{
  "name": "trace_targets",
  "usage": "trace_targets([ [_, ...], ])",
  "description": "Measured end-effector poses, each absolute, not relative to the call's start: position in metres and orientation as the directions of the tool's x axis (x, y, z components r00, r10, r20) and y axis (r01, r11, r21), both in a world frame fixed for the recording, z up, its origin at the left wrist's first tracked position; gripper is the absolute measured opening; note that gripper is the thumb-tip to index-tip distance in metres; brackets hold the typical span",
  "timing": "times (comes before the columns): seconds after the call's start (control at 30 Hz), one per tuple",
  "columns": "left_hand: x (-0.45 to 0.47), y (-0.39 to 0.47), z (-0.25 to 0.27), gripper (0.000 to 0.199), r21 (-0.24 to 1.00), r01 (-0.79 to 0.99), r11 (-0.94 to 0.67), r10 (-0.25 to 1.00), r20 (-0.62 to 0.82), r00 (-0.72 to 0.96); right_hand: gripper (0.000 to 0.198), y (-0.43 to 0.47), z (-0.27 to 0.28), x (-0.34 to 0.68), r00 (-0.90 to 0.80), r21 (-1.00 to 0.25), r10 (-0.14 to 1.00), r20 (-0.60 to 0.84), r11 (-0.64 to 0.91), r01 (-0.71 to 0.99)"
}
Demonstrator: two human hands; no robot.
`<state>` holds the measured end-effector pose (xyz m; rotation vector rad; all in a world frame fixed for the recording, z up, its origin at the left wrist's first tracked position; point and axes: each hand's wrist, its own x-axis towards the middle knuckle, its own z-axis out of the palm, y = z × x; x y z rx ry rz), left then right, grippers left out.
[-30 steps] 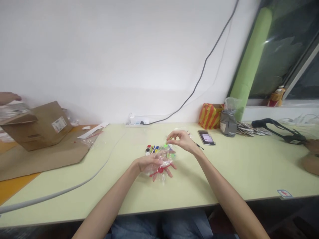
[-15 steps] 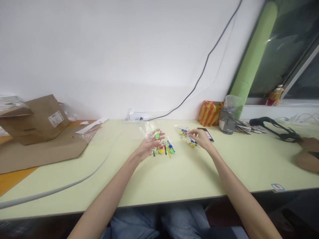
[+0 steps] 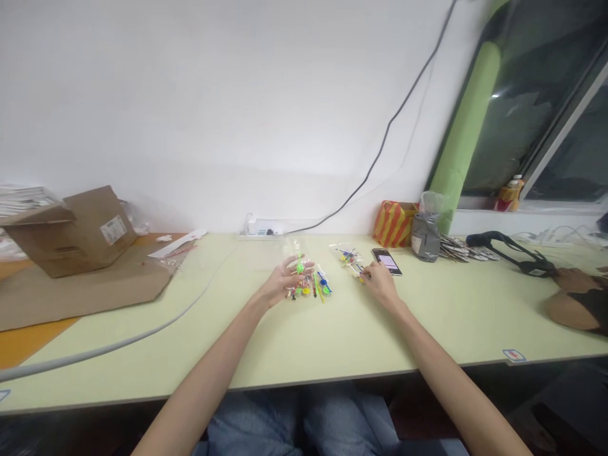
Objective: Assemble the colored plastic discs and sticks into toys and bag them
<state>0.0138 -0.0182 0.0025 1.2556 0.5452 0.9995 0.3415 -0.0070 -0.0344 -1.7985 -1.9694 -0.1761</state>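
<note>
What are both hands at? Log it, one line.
left hand: at clear-wrapped green piece | right hand: at small blue piece | phone: flat on table, beyond right hand | also: cardboard box, striped bag

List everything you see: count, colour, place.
Table: one, greenish, centre
Wall: one, white, behind
Window: one, dark, right
Roll: one, green, beside window
Power strip: one, white, by wall
Thin cable: one, black, across wall
Thick cable: one, grey, left
Box: one, brown, left
Cardboard sheet: one, brown, under box
Striped bag: one, red and yellow, right
Pouch: one, grey, right
Strapped device: one, black, right
Phone: one, black, right
Bagged parts: several, multicoloured, centre
Another person's arm: apparently one, dark sleeve, right
Left hand: one, holding bagged parts
Right hand: one, at bagged parts
</note>
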Motion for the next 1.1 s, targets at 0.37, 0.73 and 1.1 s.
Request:
trace_targets([
  [0.37, 0.023, -0.035, 0.011, 0.080, 0.970, -0.234, 0.071, 0.735, 0.108, 0.669, 0.016, -0.005, -0.037, 0.333, -0.027, -0.195, 0.927, 0.375, 0.108, 0.975],
  [0.73, 0.022, -0.030, 0.012, 0.076, 0.976, -0.215, 0.036, 0.710, 0.127, 0.693, 0.016, -0.001, -0.042, 0.320, -0.039, -0.157, 0.921, 0.387, 0.107, 0.982],
  [1.1, 0.015, -0.029, 0.009, 0.075, 0.979, -0.200, 0.032, 0.776, 0.101, 0.623, 0.020, -0.006, -0.044, 0.314, 0.027, -0.248, 0.897, 0.441, 0.093, 0.964],
])
